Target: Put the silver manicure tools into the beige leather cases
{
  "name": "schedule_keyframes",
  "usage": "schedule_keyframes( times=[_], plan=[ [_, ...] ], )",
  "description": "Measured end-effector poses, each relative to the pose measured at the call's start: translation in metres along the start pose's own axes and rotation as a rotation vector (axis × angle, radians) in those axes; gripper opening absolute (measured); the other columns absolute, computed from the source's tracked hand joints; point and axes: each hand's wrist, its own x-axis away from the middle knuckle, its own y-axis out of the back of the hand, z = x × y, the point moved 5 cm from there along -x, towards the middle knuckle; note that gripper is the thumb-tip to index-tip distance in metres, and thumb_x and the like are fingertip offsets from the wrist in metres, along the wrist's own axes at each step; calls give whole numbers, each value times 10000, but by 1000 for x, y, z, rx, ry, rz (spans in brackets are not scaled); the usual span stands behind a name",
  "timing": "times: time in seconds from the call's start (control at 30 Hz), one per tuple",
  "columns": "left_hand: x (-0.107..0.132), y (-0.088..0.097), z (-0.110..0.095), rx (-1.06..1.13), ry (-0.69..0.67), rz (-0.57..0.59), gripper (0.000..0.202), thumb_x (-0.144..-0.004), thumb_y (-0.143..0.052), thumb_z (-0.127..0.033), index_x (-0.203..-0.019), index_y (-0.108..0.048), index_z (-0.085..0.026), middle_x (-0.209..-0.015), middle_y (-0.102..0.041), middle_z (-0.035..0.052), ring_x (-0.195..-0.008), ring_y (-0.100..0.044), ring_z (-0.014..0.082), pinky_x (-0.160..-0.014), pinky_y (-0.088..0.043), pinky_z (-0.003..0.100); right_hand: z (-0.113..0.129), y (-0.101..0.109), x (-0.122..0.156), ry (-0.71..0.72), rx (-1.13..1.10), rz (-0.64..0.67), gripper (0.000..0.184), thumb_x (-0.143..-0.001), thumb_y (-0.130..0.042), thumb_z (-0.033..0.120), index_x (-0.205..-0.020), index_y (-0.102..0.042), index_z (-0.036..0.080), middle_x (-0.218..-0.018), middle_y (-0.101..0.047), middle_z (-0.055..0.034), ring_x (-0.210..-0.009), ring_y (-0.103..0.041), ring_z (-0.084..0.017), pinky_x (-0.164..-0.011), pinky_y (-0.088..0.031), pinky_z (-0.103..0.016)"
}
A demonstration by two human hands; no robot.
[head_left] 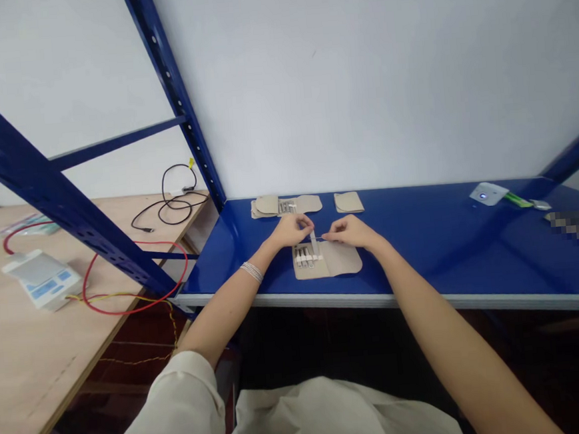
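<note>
A beige manicure-style case [343, 256] lies unfolded on the blue shelf, near its front edge. Several small metal tools [304, 257] sit side by side under a pale band in its left half. Above the case's fold, my left hand [291, 231] pinches the top of a narrow whitish strip [314, 245] that hangs down toward the case. My right hand [349, 231] is closed just right of the strip, thumb and finger pressed together on a small thin item too fine to name. Its fingertips are close to the strip; whether they touch it I cannot tell.
Behind my hands lie another unfolded case with tools [310, 203] and a folded beige case [348, 202]. A white device [488, 193] and a green item [517, 200] are at right. On the left, a wooden table [25, 371] bears a scale [42, 278], red tubing and a black cable [171, 204].
</note>
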Motion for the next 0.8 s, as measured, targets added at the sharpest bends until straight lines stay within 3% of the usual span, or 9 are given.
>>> schedule_keyframes(
  times=[0.8],
  plan=[
    [-1, -1, 3, 4, 7, 4, 198, -758, -629, -198, -877, -747, -93, -801, -743, 73, -590, -586, 112, -592, -449, 215, -3, -2, 0, 16, -34, 61, 343, -624, -756, 482, -591, -685, 148, -570, -588, -2, -554, -454, -114, -541, -348, -262]
  ],
)
